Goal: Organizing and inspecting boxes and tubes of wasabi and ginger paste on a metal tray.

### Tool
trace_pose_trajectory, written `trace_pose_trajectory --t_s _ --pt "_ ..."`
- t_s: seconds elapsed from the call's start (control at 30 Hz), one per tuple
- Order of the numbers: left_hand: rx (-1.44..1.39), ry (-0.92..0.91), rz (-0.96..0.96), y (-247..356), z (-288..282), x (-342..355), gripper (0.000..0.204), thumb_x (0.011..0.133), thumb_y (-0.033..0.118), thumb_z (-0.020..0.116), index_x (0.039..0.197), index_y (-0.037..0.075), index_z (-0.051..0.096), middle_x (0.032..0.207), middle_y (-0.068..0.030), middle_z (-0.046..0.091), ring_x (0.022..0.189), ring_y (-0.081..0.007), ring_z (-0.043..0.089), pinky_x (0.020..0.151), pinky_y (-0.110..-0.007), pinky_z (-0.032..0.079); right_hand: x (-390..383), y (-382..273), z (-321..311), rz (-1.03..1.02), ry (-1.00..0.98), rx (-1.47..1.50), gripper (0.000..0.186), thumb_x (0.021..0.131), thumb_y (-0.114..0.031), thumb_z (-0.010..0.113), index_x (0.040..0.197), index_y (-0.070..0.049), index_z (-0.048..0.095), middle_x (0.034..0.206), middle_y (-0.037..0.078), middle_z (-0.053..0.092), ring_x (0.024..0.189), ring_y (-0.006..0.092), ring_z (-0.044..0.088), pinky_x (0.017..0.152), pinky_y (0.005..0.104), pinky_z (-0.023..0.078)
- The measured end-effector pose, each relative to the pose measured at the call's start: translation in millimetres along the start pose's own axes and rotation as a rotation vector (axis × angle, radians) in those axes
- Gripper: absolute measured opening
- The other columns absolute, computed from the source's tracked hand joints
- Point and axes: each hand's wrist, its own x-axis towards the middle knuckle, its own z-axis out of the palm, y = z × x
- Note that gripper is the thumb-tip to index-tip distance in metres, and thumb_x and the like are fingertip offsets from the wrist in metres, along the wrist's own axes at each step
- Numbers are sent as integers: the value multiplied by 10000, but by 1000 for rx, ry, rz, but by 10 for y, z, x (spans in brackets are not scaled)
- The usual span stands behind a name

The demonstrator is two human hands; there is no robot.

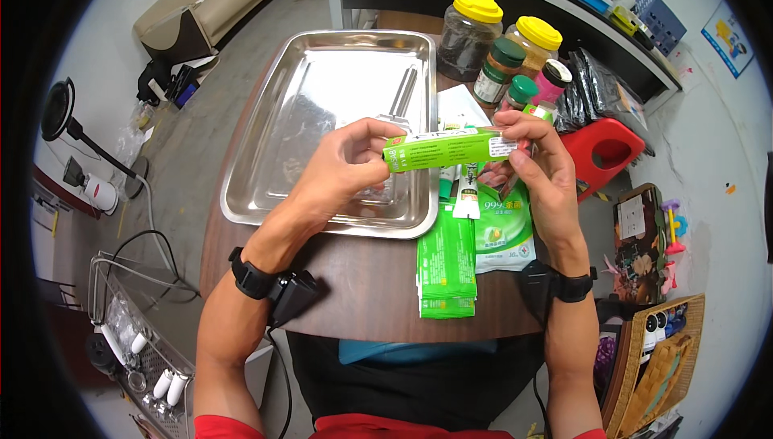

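A long, narrow green carton [447,151], shaped like a toothpaste box, is held level above the table between my two hands. My left hand [342,167] pinches its left end between thumb and fingers, over the right side of a shiny metal tray [240,161]. At the other end, the thumb and fingers of my right hand [546,169] close on the carton. Just below it lies a white and green tube [467,197]. Nearer me are a green wipes pack [506,233] and several flat green packets [447,266], partly overlapping.
Behind the tube stand a dark-filled jar [469,40] with a yellow lid, another yellow-lidded jar [537,36] and green-capped bottles [499,72]. A red plastic piece [605,153] and black plastic packages [604,89] sit at right. A wire rack [121,310] stands left of the table.
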Motion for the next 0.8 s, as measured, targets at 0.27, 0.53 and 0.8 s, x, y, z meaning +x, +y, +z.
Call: trace_pose_trajectory --t_s 0.27,0.53,0.8 --pt "15 -19 17 33 40 9 362 915 122 855 1236 45 707 1075 -29 719 990 -115 666 819 -282 540 -35 6 -32 -39 45 3 376 904 10 707 1222 -89 531 1298 53 585 1000 107 642 839 267 547" --pt "30 -25 19 51 53 2 368 912 124 857 1239 48 706 1084 -30 715 999 -118 662 826 -286 539 -23 -3 -41 -67 80 20 368 900 19 690 1212 -91 529 1299 56 588 1003 108 639 844 268 543" --pt "45 -31 23 70 55 1 374 909 126 859 1242 51 706 1092 -30 711 1009 -122 659 833 -290 537 -7 -4 -38 -96 115 35 361 895 29 674 1202 -93 527 1301 58 591 1006 109 637 849 269 539"
